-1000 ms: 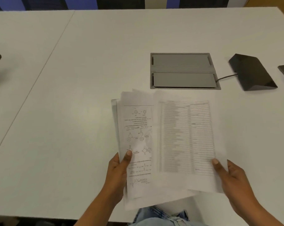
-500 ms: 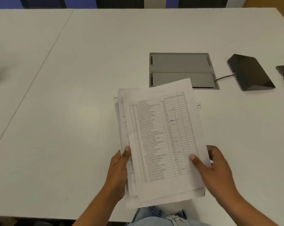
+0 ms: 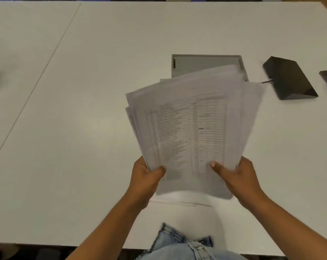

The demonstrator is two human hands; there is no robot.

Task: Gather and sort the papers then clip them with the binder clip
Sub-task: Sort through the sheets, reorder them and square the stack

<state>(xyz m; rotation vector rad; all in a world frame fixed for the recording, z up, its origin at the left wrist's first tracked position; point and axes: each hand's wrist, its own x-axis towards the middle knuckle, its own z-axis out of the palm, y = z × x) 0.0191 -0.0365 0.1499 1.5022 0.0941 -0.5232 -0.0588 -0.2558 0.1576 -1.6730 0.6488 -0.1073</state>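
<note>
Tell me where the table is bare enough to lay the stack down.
Widest bare patch: table left of the papers, across the seam. Also beyond the grey floor box. Crowded right: black wedge device and cable.

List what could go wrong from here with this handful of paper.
1. The fanned stack of white printed papers is uneven, its edges splayed; held only at the bottom by the left hand and right hand, loose sheets could slip out.
2. The raised stack hides the table behind it, so no binder clip is in view; reaching for it may mean groping.
3. More white sheets lie under the stack and might be left out.
</note>
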